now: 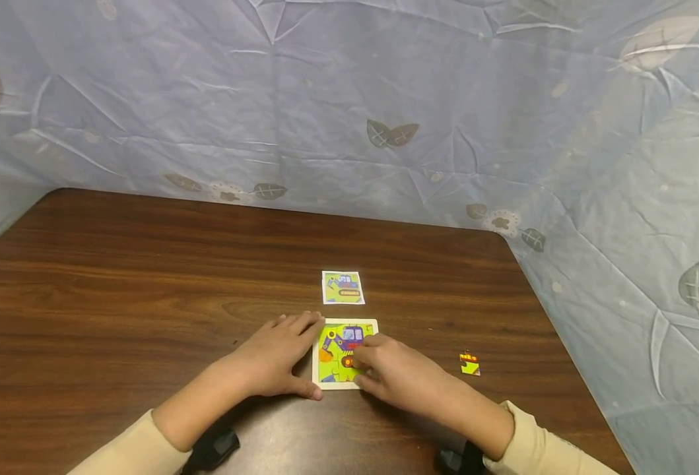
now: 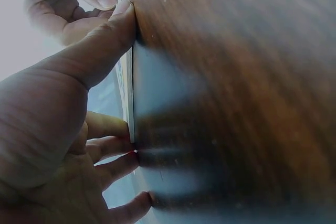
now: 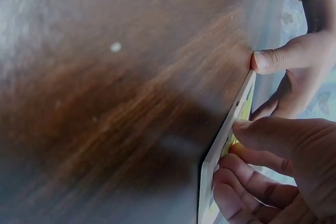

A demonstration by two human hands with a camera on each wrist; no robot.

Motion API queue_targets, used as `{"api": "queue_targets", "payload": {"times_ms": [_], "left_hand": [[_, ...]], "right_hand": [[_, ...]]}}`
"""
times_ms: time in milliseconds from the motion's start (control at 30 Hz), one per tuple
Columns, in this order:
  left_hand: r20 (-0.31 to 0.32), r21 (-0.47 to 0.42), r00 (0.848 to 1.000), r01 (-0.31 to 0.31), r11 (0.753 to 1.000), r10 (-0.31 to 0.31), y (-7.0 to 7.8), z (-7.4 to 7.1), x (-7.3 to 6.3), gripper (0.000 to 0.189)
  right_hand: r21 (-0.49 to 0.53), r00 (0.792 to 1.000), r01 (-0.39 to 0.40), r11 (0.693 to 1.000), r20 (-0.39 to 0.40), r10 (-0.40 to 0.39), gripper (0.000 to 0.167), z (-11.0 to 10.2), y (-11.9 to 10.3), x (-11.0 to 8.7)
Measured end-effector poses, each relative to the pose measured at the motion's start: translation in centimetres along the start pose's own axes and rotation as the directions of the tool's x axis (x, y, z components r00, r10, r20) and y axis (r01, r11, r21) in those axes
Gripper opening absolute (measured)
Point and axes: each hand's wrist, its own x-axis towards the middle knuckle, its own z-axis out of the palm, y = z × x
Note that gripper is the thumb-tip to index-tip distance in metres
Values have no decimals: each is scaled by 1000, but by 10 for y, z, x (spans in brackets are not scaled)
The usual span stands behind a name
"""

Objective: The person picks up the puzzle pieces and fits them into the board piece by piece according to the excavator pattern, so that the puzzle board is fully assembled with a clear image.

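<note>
A small square jigsaw puzzle board (image 1: pixel 375 324) with a pale frame lies on the table, its picture showing a purple digger on green. Along its left edge rests my left hand (image 1: pixel 274 359), thumb at the near corner and fingers spread toward the far corner. My right hand (image 1: pixel 405 373) bends over the board's right side, thumb and curled fingers pinching at a puzzle piece mostly hidden beneath them. In the right wrist view, the right thumb (image 3: pixel 262 132) sits at the board's side edge. One loose puzzle piece (image 1: pixel 470 363), yellow-green with red, lies to the right of that hand.
Just beyond the board lies a small picture card (image 1: pixel 343 288) with the same digger. The brown wooden table (image 1: pixel 147 264) ends at a grey-blue leaf-patterned curtain (image 1: pixel 325 99) behind and at the right. Black wrist devices (image 1: pixel 215 448) sit below both wrists.
</note>
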Motion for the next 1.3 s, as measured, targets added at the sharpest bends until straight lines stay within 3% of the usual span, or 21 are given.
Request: {"api": "queue_targets", "payload": {"times_ms": [100, 300, 400, 700, 1000, 1300], "left_hand": [[3, 2, 1000, 1, 1000, -1, 0, -1, 0, 111], [5, 4, 1000, -1, 1000, 1, 0, 0, 0, 111], [4, 0, 1000, -5, 1000, 5, 0, 0, 1, 111], [6, -9, 1000, 4, 1000, -4, -1, 0, 1, 111], [13, -9, 1000, 12, 1000, -12, -1, 0, 0, 112], [17, -10, 1000, 17, 1000, -17, -1, 0, 0, 113]], "right_hand": [[-31, 1000, 14, 999, -5, -14, 7, -1, -2, 0], [-186, 996, 76, 980, -30, -83, 7, -1, -7, 0], [-206, 995, 84, 975, -33, -93, 7, -1, -7, 0], [-95, 992, 97, 991, -66, -104, 8, 3, 3, -6], [55, 991, 94, 994, -103, -88, 22, -5, 29, -30], [24, 980, -7, 1000, -197, 11, 30, -10, 76, -70]]}}
